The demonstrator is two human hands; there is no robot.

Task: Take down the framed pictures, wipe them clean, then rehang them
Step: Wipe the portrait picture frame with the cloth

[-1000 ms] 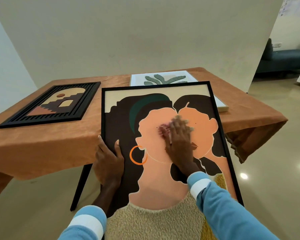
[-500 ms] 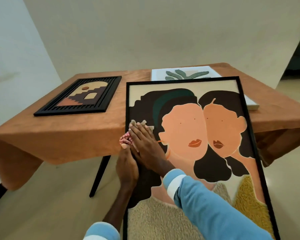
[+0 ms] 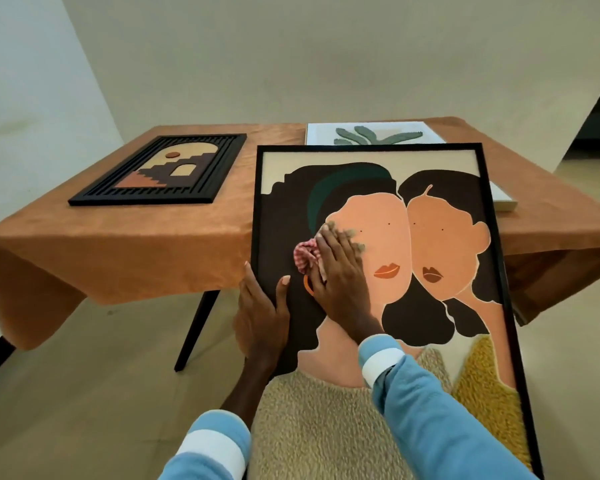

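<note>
A large black-framed picture of two faces leans tilted against the table's front edge, its lower end towards me. My left hand grips its left frame edge, thumb on the front. My right hand lies flat on the picture's left half, fingers straight, pressing a red-and-white checked cloth that sticks out to the left of the fingers. On the table lie a black ribbed frame with an arch design at left and a white-framed plant picture at the back, partly hidden by the large frame.
The table wears an orange cloth that hangs over its front and sides, with a dark leg below. A plain wall stands behind it. Tiled floor spreads to the left and right, and a doorway opens at far right.
My right hand with the cloth swept from the faces to the picture's left edge, then back right and up towards the left face. My left hand kept hold of the left frame edge.
</note>
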